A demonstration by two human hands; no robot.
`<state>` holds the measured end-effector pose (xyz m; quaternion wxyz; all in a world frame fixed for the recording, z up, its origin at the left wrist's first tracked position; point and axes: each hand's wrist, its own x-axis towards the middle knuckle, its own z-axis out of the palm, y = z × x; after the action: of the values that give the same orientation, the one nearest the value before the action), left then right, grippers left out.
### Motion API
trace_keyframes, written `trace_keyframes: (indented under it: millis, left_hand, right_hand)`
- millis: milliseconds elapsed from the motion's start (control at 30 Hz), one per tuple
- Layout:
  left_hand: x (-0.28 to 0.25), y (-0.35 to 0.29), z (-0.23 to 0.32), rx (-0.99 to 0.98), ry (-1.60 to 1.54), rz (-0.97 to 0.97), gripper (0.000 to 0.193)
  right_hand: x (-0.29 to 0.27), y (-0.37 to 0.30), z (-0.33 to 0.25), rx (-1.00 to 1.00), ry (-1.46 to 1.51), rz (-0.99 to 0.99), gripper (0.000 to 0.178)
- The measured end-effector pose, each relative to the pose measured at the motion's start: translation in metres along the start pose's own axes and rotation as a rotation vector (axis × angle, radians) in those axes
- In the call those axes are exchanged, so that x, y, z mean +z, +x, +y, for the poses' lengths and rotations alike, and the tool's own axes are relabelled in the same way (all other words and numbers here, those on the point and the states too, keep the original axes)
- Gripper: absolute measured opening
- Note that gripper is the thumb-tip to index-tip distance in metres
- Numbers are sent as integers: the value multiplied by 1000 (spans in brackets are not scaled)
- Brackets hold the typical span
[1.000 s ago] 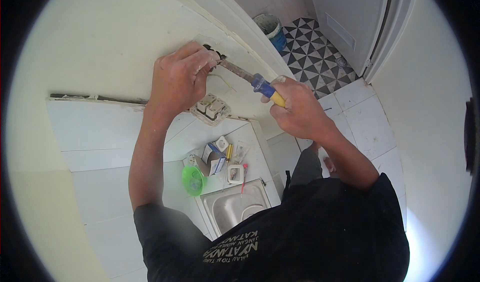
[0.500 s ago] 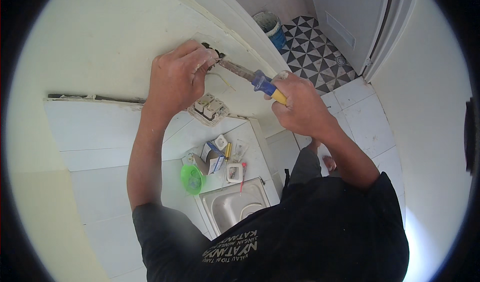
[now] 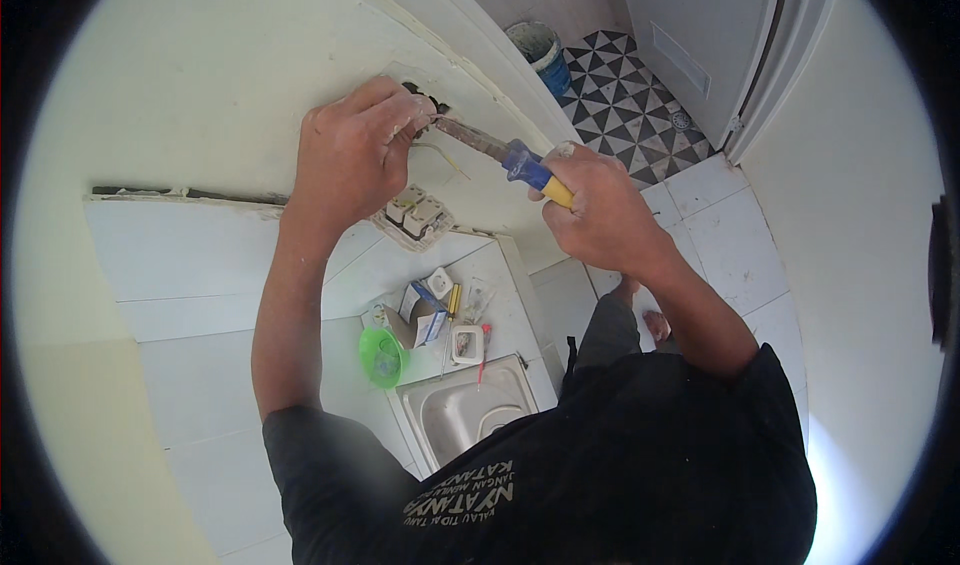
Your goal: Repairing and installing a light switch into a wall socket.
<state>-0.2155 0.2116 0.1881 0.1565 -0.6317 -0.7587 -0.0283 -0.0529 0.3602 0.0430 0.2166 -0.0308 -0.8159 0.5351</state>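
My right hand [image 3: 600, 200] grips a hand tool [image 3: 540, 173] by its blue-and-yellow handle. Its narrow, dirty metal end [image 3: 472, 140] points up and left; I cannot tell its exact kind. The tip meets the fingers of my left hand [image 3: 355, 140], which are pinched together at a rough dark hole [image 3: 430, 97] in the cream wall. What the left fingers hold is hidden. A thin yellowish wire [image 3: 442, 155] hangs out just below the hole. Lower on the wall, under my left wrist, is a white double socket plate [image 3: 415, 217].
Below lies a white tiled counter with a green bowl [image 3: 382, 355], an opened carton [image 3: 425, 315], a white square frame [image 3: 467, 344] and a red-handled tool [image 3: 485, 337]. A steel sink [image 3: 465, 410] is set beside them. Past the door frame stands a blue bucket [image 3: 542, 55].
Both hands and the tool stay nearly in place, with only a tiny tilt of the tool. The view has shifted very slightly.
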Motion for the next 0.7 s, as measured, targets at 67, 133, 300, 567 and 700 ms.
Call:
trace_keyframes:
  millis: [67,133,300,567,700]
  left_hand:
    - [-1,0,2,-3,-9,2,22]
    - [1,1,2,20,6,13,23]
    - [3,1,2,45,-9,22,26]
    - [-11,2,14,-8,5,-78,17]
    - [-12,-14,11,-71,-123,26,14]
  right_hand:
    - [3,-1,3,14,-6,-8,12]
    - [10,-2,9,-60,-85,136,9]
    - [-19,-10,-7,56,24,-77,7]
    - [-91,-128,3,564,676,-137,16]
    - [-61,-163,26,596,646,-184,23]
